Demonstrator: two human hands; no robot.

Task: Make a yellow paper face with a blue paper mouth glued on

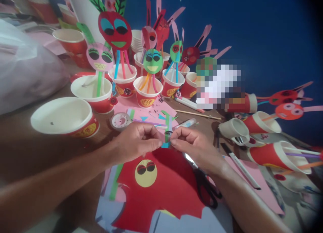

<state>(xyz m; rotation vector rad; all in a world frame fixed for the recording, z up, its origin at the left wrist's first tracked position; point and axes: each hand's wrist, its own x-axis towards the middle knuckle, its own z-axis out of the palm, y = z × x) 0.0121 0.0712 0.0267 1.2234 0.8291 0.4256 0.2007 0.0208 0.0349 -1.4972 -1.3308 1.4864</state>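
My left hand (142, 137) and my right hand (194, 144) face each other over the paper, fingertips pinched and slightly apart. Whatever they pinch is too small to make out. Between the fingertips show a small dark piece, a bit of blue paper (165, 145) and a green strip. Below them lies a cut sheet of red paper (166, 186), bearing a yellow paper circle (145, 173) with two dark half-lidded eyes. Black-handled scissors (207, 187) lie under my right wrist, their blades partly hidden.
Red-and-white paper cups (147, 91) holding paper-faced straw figures stand behind my hands. An open cup (63, 117) is at left, beside a plastic bag (27, 68). A roll of tape (120, 121), a wooden stick (198, 114), a cutter knife (239, 167) and tipped cups (277, 157) lie about.
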